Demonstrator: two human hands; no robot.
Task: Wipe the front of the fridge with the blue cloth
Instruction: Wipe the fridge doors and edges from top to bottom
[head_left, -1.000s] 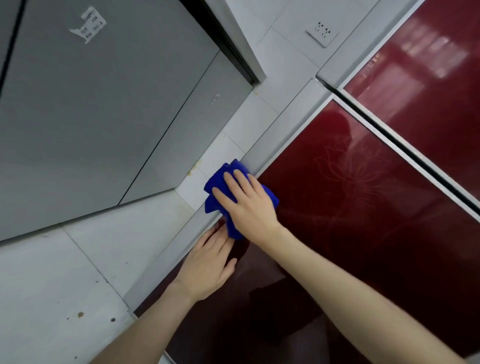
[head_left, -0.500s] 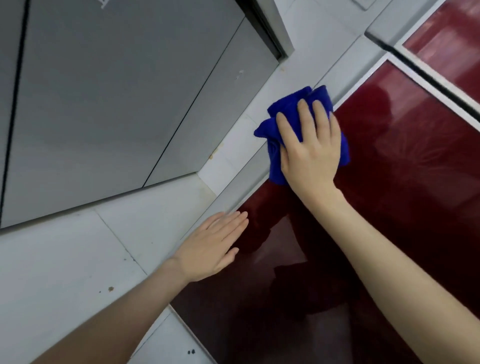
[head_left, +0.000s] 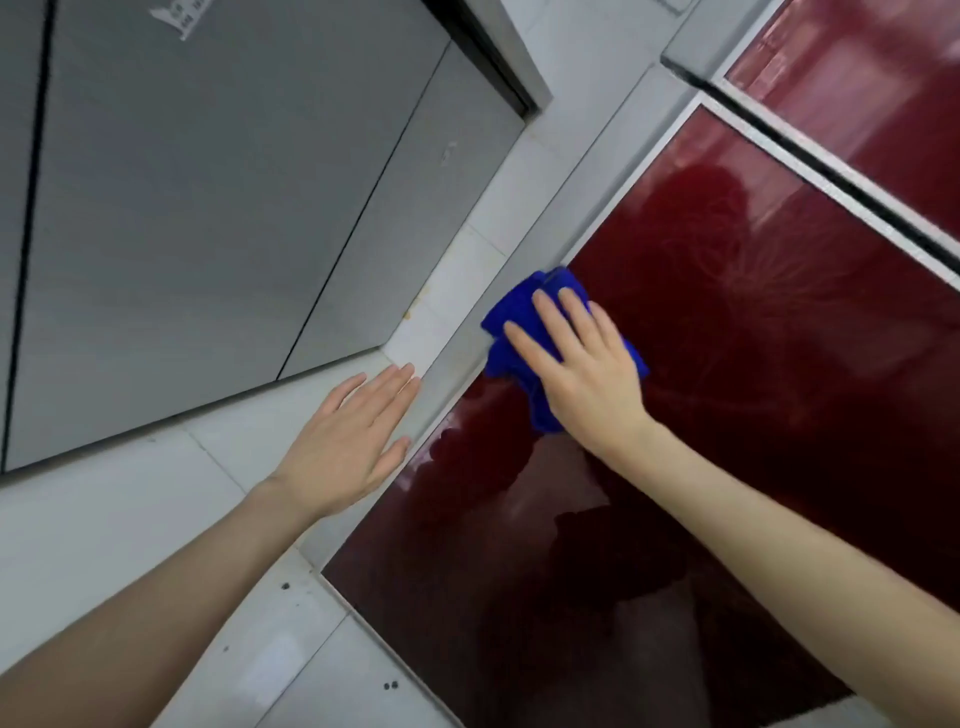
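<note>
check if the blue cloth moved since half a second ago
Yes: the blue cloth slid down along the fridge door's silver left frame, away from its top corner.

The cloth (head_left: 514, 312) is solid deep blue. The fridge front (head_left: 779, 415) is glossy dark red, almost black toward the lower frame, with a faint pale pattern of fine radiating lines at centre right and a silver-grey trim (head_left: 597, 192). The wall tiles (head_left: 104, 519) are white with small dark specks. The cabinet panels (head_left: 208, 208) at upper left are matte grey with black seams.

Glossy dark-red fridge front (head_left: 779, 395), pale grey frame (head_left: 613, 176) along its edge, blue cloth (head_left: 511, 317) pressed against it
</note>
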